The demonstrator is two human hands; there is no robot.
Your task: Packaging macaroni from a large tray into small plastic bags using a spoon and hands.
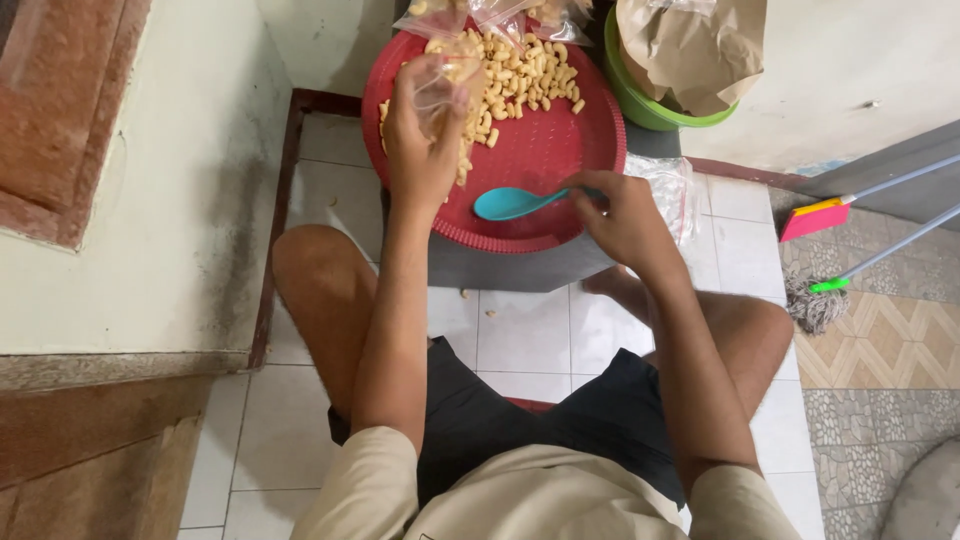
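A round red tray (545, 155) rests on a dark stool in front of my knees. A heap of pale, curled snack pieces (520, 75) lies on its far half. My left hand (420, 150) holds a small clear plastic bag (440, 85) with some of the pieces in it, over the tray's left side. My right hand (620, 215) grips the handle of a turquoise plastic spoon (510, 203), whose bowl points left over the tray's near part.
A green bowl (640, 100) with a crumpled brown paper bag (690, 50) stands behind the tray at the right. Clear bags (675, 190) lie by my right hand. A mop and a broom (830, 215) lean at the right. A wall step is on the left.
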